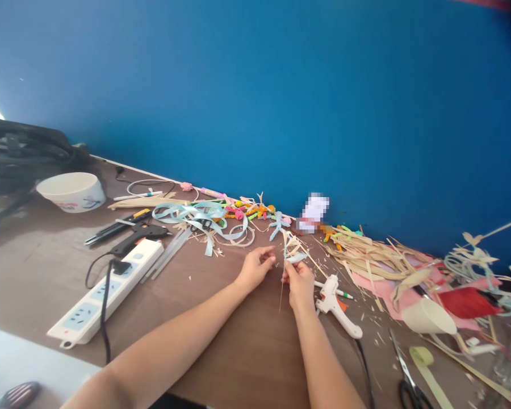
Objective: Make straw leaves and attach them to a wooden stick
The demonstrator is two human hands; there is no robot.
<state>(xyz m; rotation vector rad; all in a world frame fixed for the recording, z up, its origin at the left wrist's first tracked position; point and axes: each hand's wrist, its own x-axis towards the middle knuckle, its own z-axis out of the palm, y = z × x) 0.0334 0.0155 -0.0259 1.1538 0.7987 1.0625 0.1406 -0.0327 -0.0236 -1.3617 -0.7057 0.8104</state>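
Note:
My right hand pinches a thin stem that hangs below the fingers. Above them the stem is wrapped in pale blue, with a light blue ribbon piece and straw-coloured strips at its top. My left hand is just left of the stem, apart from it, its fingers curled with a gap between thumb and forefinger and nothing between them. A white glue gun lies right of my right hand. Loops of light blue ribbon lie behind my left hand.
On the left are a power strip, a black glue gun, clear glue sticks and a white bowl. Dried strips, a paper cup, red material, scissors and a green ribbon lie at right.

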